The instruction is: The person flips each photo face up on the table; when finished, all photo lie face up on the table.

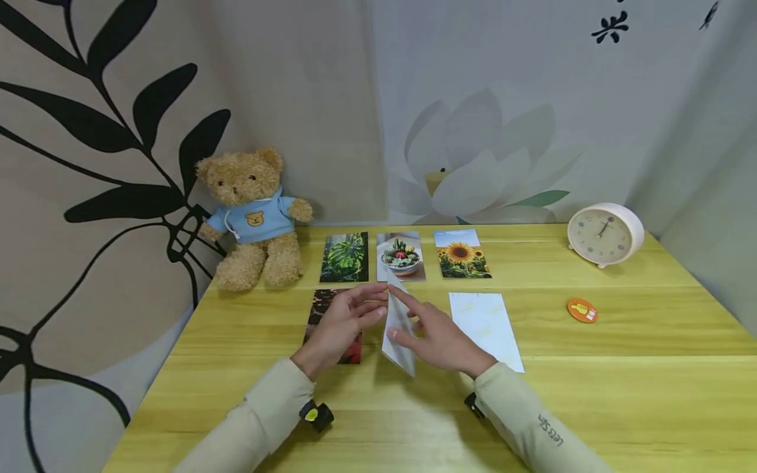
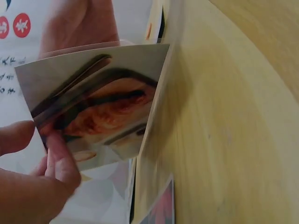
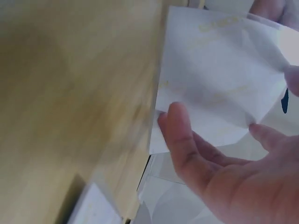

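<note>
A photo card (image 1: 399,328) stands on edge between my two hands, above the middle of the table. Its picture side (image 2: 100,107), reddish orange with dark bands, faces my left hand (image 1: 349,322); the white back (image 3: 210,79) with faint yellow print faces my right hand (image 1: 440,335). My left fingers pinch the card's far upper end. With thumb and forefinger spread along its edges, my right hand holds the card; its other fingers are partly hidden. Beside my left hand lies a dark-and-red photo card (image 1: 351,351), partly covered. A white card (image 1: 485,328) lies right of my right hand.
Three photo cards lie in a back row: green leaves (image 1: 344,257), a potted cactus bowl (image 1: 408,243) and sunflowers (image 1: 462,255). A teddy bear (image 1: 251,217) sits at the back left. A round clock (image 1: 606,234) and an orange disc (image 1: 582,310) are on the right.
</note>
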The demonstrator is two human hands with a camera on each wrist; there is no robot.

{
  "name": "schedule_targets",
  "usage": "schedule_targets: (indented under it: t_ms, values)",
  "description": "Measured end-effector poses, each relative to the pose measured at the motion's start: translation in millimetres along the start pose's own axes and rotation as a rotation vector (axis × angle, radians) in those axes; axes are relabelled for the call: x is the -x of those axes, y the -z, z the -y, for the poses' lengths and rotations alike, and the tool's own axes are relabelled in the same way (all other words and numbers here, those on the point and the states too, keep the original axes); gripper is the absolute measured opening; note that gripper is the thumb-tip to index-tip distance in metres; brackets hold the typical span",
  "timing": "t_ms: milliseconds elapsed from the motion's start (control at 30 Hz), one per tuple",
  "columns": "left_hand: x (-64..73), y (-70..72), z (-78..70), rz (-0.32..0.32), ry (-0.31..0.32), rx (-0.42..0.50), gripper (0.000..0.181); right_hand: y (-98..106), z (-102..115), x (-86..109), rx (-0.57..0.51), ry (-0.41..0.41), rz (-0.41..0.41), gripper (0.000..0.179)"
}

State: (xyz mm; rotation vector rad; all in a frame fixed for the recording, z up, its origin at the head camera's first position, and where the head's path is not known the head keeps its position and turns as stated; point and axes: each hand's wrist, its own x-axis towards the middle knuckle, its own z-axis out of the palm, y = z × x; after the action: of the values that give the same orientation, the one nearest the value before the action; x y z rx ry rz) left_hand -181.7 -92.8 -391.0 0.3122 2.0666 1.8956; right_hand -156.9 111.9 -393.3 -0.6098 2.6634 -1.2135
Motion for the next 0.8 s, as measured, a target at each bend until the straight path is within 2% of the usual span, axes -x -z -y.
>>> schedule_targets:
  t_ms: [233, 400, 567, 667, 800]
  values:
    - [0.2, -8.4, 1.0, 0.045, 0.037, 0.036, 0.052, 0.8, -3.8, 1.6, -0.227, -0.047, 0.022, 0.071]
    - [-0.9, -15.1, -1.7, 0.069, 0.063, 0.025, 0.053, 8.5, -4.2, 3.1, -0.468, -0.057, 0.047, 0.065]
    - [-1.1, -19.0, -7.2, 0.063, 0.043, -0.006, 0.055, 16.2, -2.0, 3.9, -0.638, -0.067, 0.046, 0.058]
    - [-0.3, -20.3, -8.5, 0.042, 0.013, -0.064, 0.056, 19.2, -1.4, 3.9, -0.667, -0.078, 0.013, 0.057]
    - [3.5, -19.6, -9.3, -0.019, -0.048, -0.218, 0.056, 22.9, -2.9, 3.4, -0.667, -0.087, -0.063, 0.054]
